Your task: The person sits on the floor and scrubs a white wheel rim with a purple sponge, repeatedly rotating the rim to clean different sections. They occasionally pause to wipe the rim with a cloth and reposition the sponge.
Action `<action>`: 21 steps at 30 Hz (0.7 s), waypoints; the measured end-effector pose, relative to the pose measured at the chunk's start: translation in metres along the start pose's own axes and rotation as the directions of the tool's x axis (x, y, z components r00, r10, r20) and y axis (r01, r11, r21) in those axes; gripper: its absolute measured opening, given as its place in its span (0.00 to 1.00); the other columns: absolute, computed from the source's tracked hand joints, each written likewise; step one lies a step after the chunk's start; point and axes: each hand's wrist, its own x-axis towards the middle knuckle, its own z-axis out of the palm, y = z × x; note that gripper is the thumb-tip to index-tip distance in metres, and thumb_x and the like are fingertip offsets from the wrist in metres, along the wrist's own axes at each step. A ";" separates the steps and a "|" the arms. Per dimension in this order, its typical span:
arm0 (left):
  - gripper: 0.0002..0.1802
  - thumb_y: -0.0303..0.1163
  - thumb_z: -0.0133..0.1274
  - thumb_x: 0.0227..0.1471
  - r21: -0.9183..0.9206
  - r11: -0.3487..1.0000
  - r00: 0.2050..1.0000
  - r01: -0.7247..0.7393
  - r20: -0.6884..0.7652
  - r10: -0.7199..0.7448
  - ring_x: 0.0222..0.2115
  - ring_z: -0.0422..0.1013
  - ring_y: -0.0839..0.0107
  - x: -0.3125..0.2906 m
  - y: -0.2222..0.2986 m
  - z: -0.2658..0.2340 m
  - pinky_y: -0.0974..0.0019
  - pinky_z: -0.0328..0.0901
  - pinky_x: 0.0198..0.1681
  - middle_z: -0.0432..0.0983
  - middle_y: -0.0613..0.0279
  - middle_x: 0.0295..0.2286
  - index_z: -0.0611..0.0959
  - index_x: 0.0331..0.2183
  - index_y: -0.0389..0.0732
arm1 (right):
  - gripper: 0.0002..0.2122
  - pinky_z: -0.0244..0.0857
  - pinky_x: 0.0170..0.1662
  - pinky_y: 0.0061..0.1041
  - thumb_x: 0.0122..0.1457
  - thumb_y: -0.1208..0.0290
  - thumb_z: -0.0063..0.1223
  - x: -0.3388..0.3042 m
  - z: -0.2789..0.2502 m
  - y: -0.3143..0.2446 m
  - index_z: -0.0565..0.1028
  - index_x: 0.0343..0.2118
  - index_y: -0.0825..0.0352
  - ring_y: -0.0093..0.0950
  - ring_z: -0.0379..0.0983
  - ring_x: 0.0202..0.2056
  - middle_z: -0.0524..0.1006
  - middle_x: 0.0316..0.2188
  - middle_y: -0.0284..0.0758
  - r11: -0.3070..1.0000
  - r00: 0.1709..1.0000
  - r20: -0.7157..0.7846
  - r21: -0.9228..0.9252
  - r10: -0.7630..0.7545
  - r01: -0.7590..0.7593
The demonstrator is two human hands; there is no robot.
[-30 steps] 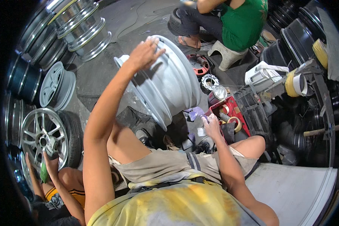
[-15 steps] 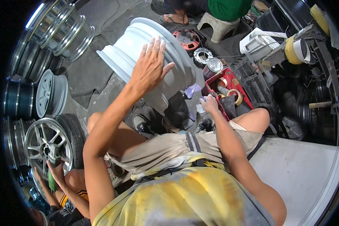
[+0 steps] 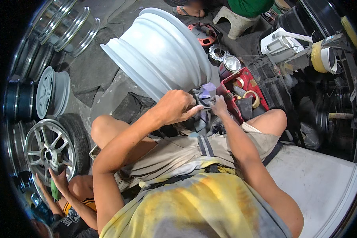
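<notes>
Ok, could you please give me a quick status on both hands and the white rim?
Left hand and right hand meet at a small grey piece, grip unclear. White wheel rim tilted just ahead, untouched. Red tray of tape rolls close right.

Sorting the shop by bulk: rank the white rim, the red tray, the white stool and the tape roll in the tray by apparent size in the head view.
1. White rim, by far the largest.
2. Red tray.
3. White stool, though it sits farther from the camera and near the bent picture edge, so its place against the tray is unsure.
4. Tape roll, smallest.
</notes>
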 end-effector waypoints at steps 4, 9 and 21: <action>0.29 0.45 0.57 0.62 -0.015 1.000 0.997 0.002 0.071 -0.001 0.22 0.70 0.43 -0.003 -0.001 0.012 0.46 0.66 0.28 0.71 0.48 0.18 0.77 0.17 0.34 | 0.19 0.72 0.50 0.42 0.56 0.52 0.66 0.002 0.025 0.018 0.79 0.39 0.64 0.47 0.77 0.44 0.77 0.41 0.47 0.993 0.979 0.187 -0.102 0.085 -0.067; 0.29 0.46 0.57 0.62 -0.037 0.999 0.996 0.019 0.089 -0.015 0.22 0.70 0.42 -0.012 -0.005 0.019 0.46 0.66 0.28 0.72 0.46 0.18 0.78 0.17 0.33 | 0.15 0.74 0.52 0.44 0.55 0.66 0.66 -0.022 0.026 -0.005 0.79 0.45 0.62 0.46 0.78 0.51 0.79 0.48 0.45 0.963 0.946 0.286 -0.257 0.153 -0.078; 0.27 0.44 0.58 0.61 -0.062 0.997 0.993 -0.045 0.110 0.052 0.24 0.72 0.40 0.001 -0.003 0.027 0.46 0.68 0.29 0.75 0.44 0.20 0.80 0.19 0.32 | 0.16 0.74 0.43 0.41 0.51 0.56 0.69 -0.001 0.032 0.045 0.83 0.32 0.67 0.43 0.82 0.36 0.84 0.33 0.47 0.994 0.980 0.182 0.058 0.079 -0.091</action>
